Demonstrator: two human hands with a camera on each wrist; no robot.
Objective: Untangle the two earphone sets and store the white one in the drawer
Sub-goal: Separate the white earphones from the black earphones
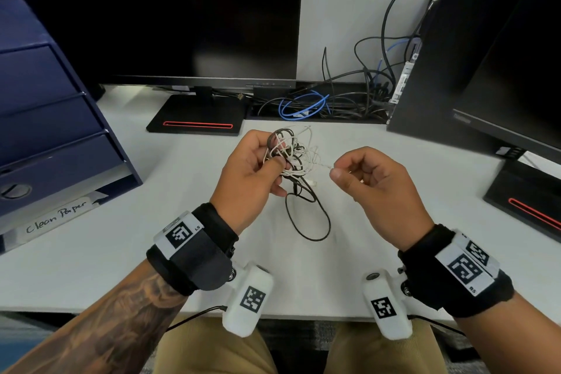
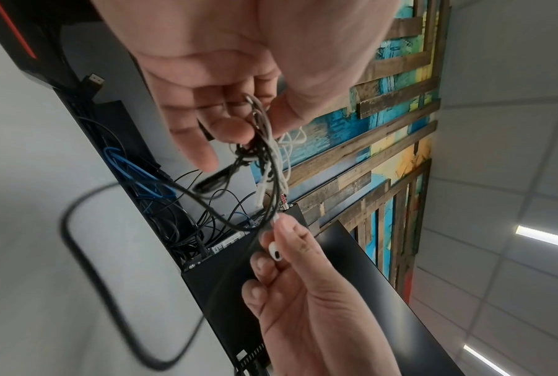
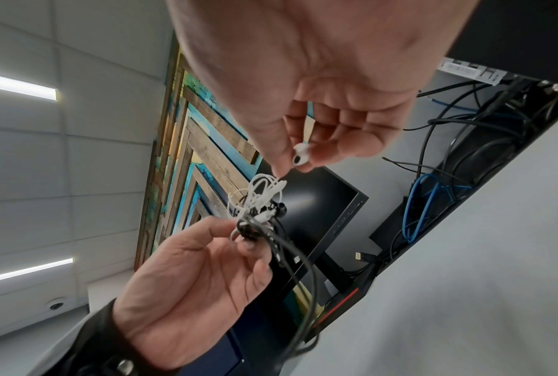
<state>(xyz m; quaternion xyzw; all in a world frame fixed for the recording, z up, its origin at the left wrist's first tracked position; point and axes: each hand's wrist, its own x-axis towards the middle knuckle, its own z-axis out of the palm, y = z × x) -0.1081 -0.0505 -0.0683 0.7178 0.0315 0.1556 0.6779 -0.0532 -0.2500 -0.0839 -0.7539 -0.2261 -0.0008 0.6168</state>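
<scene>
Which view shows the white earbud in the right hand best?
Right wrist: the white earbud sits large and unblocked between the right hand's fingertips. Left wrist shows it smaller, partly tucked in the fingers. Head view hides it behind the curled hand.

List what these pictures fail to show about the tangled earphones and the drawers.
- Knot of white earphone cord and black earphone cord: crossings too fine, partly behind the left hand, head view.
- White earbud: hidden inside the right hand in the head view.
- Dark blue drawer unit: cut off by the left edge.
</scene>
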